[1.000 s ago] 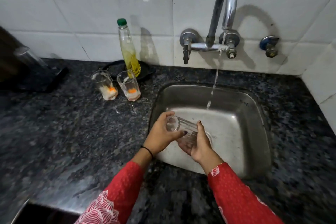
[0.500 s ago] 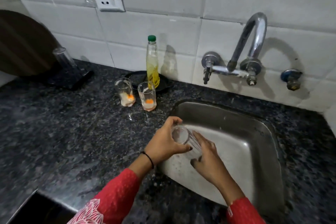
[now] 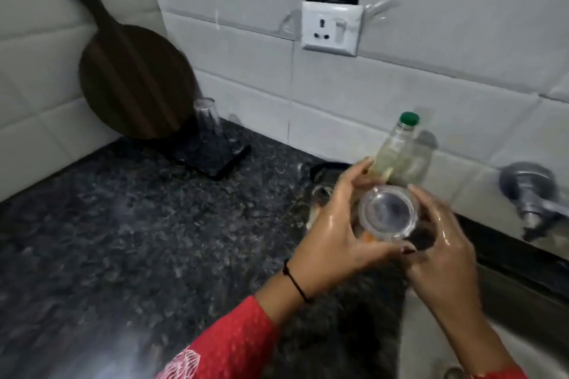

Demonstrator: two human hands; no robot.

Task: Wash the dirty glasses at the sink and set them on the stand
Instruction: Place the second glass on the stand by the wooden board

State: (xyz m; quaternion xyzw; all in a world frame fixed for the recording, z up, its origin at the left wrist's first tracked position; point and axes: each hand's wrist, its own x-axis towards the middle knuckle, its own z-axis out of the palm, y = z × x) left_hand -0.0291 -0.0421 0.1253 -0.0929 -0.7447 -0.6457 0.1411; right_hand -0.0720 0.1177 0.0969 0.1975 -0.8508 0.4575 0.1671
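Head: glass [image 3: 388,215] base twd cam, axis end-on.

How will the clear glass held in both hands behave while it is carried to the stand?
Probably slippery: the left hand and right hand shine with water around the glass. Likely fragile, being thin clear glass. It seems light, since the fingers hold it easily.
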